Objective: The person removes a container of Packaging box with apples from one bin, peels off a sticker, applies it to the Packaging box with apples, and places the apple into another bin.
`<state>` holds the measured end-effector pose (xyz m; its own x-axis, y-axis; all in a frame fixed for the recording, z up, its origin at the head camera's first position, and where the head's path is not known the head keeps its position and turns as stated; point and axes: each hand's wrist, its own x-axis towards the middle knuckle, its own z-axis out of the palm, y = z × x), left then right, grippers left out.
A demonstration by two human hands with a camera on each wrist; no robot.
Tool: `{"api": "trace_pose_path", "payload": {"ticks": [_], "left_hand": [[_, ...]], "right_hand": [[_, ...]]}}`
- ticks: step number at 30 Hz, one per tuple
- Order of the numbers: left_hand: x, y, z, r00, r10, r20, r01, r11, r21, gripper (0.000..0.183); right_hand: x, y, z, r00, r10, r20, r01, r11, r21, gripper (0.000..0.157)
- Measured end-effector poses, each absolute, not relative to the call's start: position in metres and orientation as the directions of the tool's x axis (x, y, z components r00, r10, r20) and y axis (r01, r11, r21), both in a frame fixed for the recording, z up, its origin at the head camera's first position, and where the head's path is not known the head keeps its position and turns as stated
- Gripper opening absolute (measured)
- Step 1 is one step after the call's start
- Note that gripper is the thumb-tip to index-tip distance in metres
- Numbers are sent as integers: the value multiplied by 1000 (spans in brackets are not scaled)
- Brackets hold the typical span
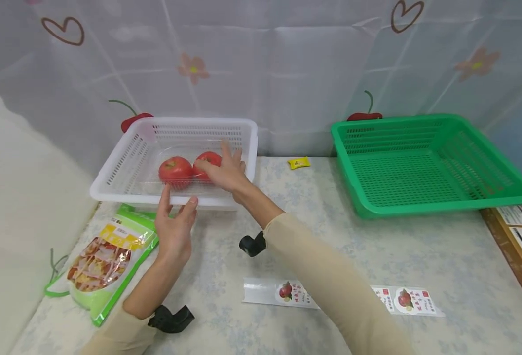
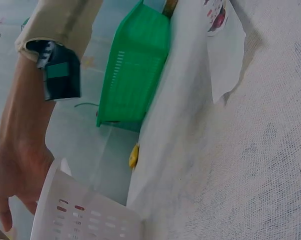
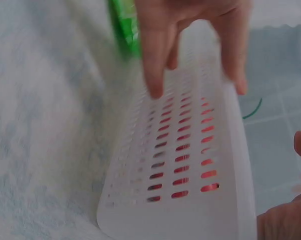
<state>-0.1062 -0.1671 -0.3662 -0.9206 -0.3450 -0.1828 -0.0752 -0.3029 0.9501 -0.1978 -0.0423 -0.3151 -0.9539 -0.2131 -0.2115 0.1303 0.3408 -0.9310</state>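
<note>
Pale desk (image 1: pixel 296 227), and along its left edge lies a snack bag (image 1: pixel 110 256). Left hand (image 1: pixel 174 234) at the front edge of the white basket (image 1: pixel 123 197), grip apart. Inside, two red fruits (image 1: pixel 175 170) in a clear tray (image 1: pixel 185 148); right hand (image 1: pixel 228 172) over the right one, grip spread, contact hard to call. Looks like settling the fruits; next move wants both hands light and steady. Candy (image 1: pixel 298 162) at the back edge, label strip (image 1: pixel 270 292) nearer us, green basket (image 1: pixel 394 172) toward the back right corner.

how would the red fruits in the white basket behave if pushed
The red fruits would probably roll, being round. Their smooth-looking skin may be slippery. The white basket has raised walls, likely to contain them.
</note>
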Motion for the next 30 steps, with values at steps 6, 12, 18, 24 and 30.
{"api": "trace_pose_path", "payload": {"ticks": [6, 12, 18, 24, 30], "left_hand": [[-106, -166, -367, -912, -371, -173, -47, -325, 944, 81], [-106, -165, -367, -910, -381, -166, -43, -311, 949, 80], [-105, -162, -368, -904, -395, -166, -31, -324, 945, 78], [-104, -160, -370, -902, -396, -170, -28, -340, 940, 77], [-104, -161, -370, -905, -392, -165, -31, -327, 945, 77]], "right_hand": [[-210, -52, -325, -949, -160, -272, 224, 265, -938, 96], [-217, -56, -330, -912, -197, -361, 307, 258, -916, 100], [-217, -58, -335, -894, -216, -393, 350, 213, -912, 104], [-215, -59, -338, -887, -219, -407, 361, 220, -906, 104], [-214, -59, -338, -889, -187, -418, 387, 182, -904, 92]]}}
